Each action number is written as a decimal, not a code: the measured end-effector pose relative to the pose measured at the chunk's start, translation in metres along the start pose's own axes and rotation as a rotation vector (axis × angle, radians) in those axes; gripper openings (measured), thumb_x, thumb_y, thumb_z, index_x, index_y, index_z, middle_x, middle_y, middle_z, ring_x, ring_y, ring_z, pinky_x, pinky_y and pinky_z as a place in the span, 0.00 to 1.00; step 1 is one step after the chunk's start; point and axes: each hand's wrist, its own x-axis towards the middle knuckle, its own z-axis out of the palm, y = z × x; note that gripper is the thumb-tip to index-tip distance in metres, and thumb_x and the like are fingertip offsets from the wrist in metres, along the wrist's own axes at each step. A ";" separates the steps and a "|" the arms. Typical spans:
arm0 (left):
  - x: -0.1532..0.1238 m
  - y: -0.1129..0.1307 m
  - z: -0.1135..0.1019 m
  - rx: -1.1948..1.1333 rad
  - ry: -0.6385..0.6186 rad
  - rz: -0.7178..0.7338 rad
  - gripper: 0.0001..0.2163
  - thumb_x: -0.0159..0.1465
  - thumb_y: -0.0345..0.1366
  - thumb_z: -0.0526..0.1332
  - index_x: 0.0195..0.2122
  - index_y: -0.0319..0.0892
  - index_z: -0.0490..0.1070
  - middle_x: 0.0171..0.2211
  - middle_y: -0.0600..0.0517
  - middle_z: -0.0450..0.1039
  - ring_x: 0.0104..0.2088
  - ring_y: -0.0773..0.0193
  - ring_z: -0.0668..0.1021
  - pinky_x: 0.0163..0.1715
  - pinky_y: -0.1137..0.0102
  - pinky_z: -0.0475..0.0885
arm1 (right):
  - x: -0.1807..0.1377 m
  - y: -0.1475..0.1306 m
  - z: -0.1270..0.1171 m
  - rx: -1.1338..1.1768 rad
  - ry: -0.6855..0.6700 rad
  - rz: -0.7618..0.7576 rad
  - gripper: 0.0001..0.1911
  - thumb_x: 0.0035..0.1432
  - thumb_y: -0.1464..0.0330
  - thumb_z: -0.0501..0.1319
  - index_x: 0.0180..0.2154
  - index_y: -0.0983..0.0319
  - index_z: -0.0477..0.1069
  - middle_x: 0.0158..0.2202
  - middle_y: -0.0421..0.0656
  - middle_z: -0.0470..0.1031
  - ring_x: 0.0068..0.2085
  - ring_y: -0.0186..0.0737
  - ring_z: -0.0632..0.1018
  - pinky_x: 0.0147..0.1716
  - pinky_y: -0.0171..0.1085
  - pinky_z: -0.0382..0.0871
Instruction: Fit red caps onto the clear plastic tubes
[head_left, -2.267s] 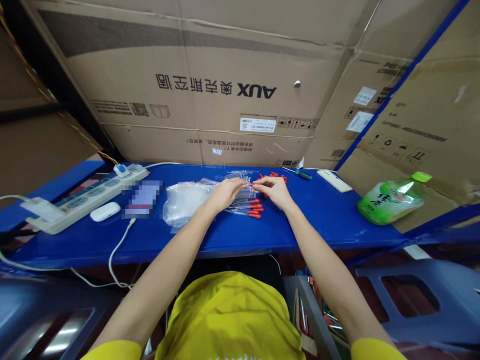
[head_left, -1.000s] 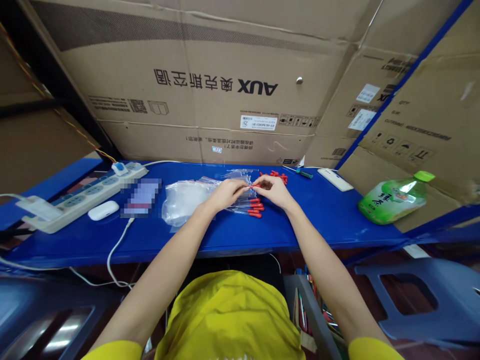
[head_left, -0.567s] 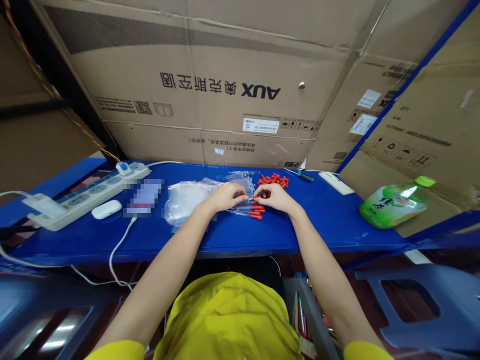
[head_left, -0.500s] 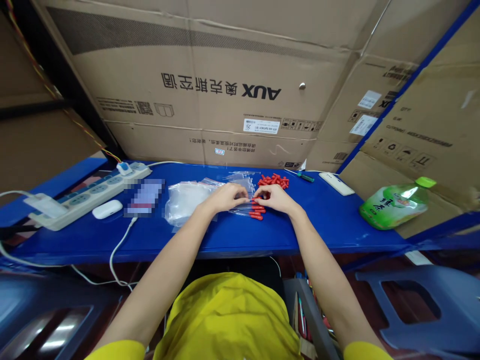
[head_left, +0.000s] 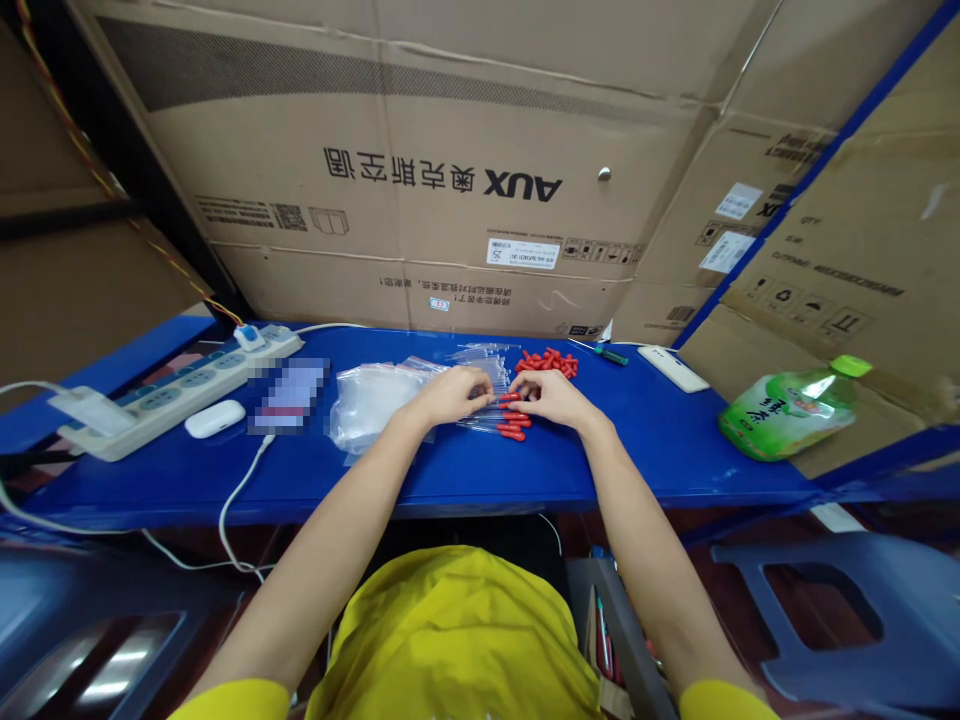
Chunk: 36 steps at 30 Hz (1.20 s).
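On the blue shelf (head_left: pixel 465 470) my left hand (head_left: pixel 448 393) and my right hand (head_left: pixel 550 396) meet over a row of clear tubes with red caps (head_left: pixel 510 424). Between them they pinch one clear tube (head_left: pixel 496 400), the right fingers at its red cap end. A loose heap of red caps (head_left: pixel 547 362) lies just behind my right hand. More clear uncapped tubes (head_left: pixel 484 355) lie behind my left hand. A pile of clear plastic bags (head_left: pixel 369 400) sits left of my left hand.
At the left lie a white power strip (head_left: pixel 176 390), a white earbud case (head_left: pixel 213 418) and a phone (head_left: pixel 289 395) on a white cable. A green bottle (head_left: pixel 787 408), a white remote-like object (head_left: pixel 673 366) and a small screwdriver (head_left: pixel 600 350) lie right. Cardboard boxes (head_left: pixel 450 180) wall the back.
Both hands have come down from a raised pinch to the row of capped tubes on the shelf. The heap of red caps behind my right hand has come into view.
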 end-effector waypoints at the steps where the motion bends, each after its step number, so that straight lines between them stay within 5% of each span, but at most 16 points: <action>1: 0.000 0.001 0.000 -0.010 -0.012 0.004 0.04 0.68 0.35 0.65 0.39 0.42 0.79 0.35 0.50 0.81 0.32 0.62 0.78 0.34 0.69 0.67 | 0.000 -0.001 0.000 -0.004 0.001 -0.002 0.12 0.55 0.62 0.72 0.40 0.61 0.80 0.29 0.39 0.78 0.28 0.35 0.73 0.31 0.35 0.64; 14: 0.002 0.001 -0.001 -0.012 -0.005 0.100 0.15 0.76 0.43 0.57 0.39 0.41 0.78 0.35 0.48 0.77 0.34 0.60 0.77 0.36 0.68 0.67 | 0.002 -0.006 -0.001 0.181 0.165 -0.042 0.19 0.56 0.54 0.72 0.42 0.61 0.81 0.30 0.42 0.80 0.29 0.37 0.75 0.30 0.36 0.68; 23: 0.000 0.002 -0.010 0.035 0.195 0.051 0.16 0.77 0.43 0.54 0.38 0.40 0.76 0.36 0.47 0.76 0.36 0.59 0.76 0.37 0.67 0.66 | -0.003 -0.008 -0.003 0.215 -0.114 0.136 0.17 0.54 0.54 0.73 0.33 0.63 0.81 0.19 0.38 0.74 0.17 0.30 0.68 0.18 0.32 0.60; 29: -0.002 0.004 -0.012 -0.046 -0.001 0.070 0.17 0.74 0.46 0.59 0.34 0.41 0.79 0.30 0.51 0.78 0.29 0.64 0.75 0.31 0.70 0.63 | 0.000 -0.008 -0.001 0.239 -0.109 0.174 0.17 0.50 0.55 0.75 0.31 0.62 0.80 0.18 0.37 0.74 0.15 0.31 0.68 0.17 0.32 0.58; 36: -0.003 0.000 -0.007 -0.077 -0.122 0.073 0.14 0.71 0.45 0.62 0.39 0.43 0.83 0.34 0.49 0.83 0.31 0.63 0.79 0.30 0.72 0.64 | 0.002 -0.004 0.001 0.169 -0.093 0.212 0.03 0.53 0.71 0.69 0.31 0.62 0.77 0.16 0.35 0.73 0.15 0.31 0.69 0.18 0.31 0.59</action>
